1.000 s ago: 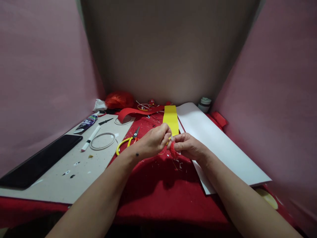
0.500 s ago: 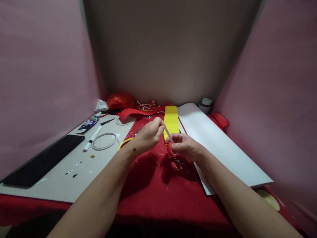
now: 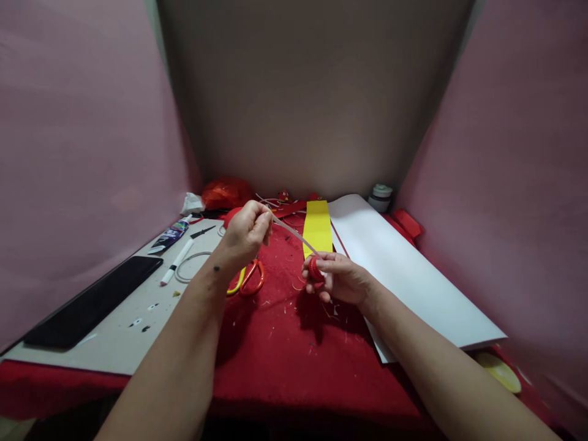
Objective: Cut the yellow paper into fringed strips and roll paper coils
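My left hand is closed on one end of a thin, pale, translucent strip. The strip runs down to the right in a slight curve, to a small red coil with a ridged edge. Thumb and fingers of my right hand grip that coil above the red cloth. Beneath my left wrist lie scissors with one red and one yellow handle; their blades are hidden. Just beyond my right hand is a yellow sheet strip.
On the grey board at left lie a black phone-like slab, a white marker, a glue tube and a wire ring. A white sheet covers the right. A red bag and a lidded jar stand behind.
My left hand has moved left and slightly up, and a longer length of the pale strip now shows between my hands. The scissors' red handle has come into view. My right hand stays nearly in place.
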